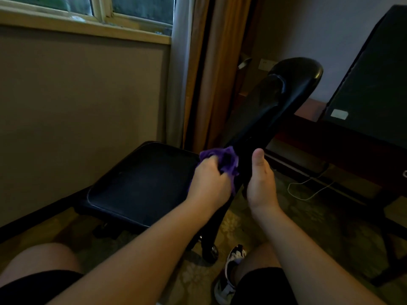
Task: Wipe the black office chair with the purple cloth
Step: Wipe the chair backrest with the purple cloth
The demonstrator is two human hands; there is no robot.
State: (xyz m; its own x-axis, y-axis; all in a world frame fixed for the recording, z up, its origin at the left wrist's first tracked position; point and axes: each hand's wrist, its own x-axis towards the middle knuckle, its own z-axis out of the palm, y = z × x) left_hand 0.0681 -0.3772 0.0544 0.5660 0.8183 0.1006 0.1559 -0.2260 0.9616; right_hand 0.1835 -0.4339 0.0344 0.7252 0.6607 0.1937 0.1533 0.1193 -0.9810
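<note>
Chair: black office chair (141, 183) on the patterned carpet (308, 219) below a window (143, 7), its backrest leaning away to the right
Cloth: purple cloth (222, 159) bunched against the lower backrest, beside the seat
Left hand: left hand (211, 177) clutches the cloth
Right hand: right hand (261, 183) grips the backrest edge, thumb up, just beside the cloth
</note>
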